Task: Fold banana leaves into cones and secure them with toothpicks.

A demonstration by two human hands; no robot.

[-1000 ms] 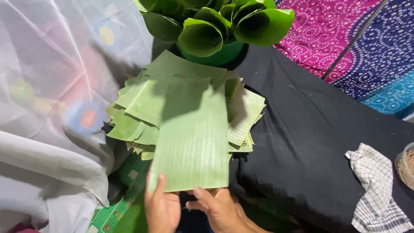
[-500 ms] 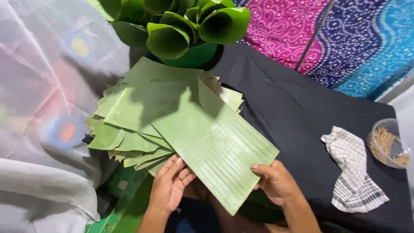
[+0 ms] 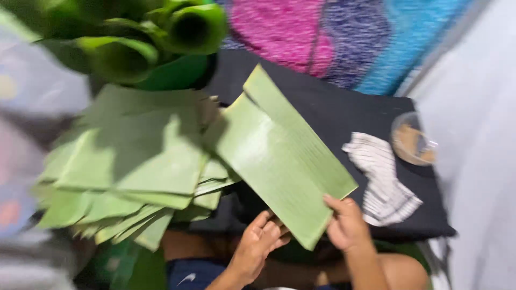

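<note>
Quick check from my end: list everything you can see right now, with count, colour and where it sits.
cut leaf sheet: one, light green, held tilted over the black cloth, both hands at its near end
stack of leaf sheets: many, count unclear, green, left of the held sheet
rolled leaves: several, dark green, blurred, top left behind the stack
black cloth: one, black, covering the surface at centre and right
checked rag: one, white with dark lines, crumpled on the black cloth at right
clear bowl: one, transparent with brownish contents, beyond the rag
patterned fabric: pink, purple and blue, along the top
left hand: under the sheet's near edge
right hand: gripping the sheet's near corner
</note>
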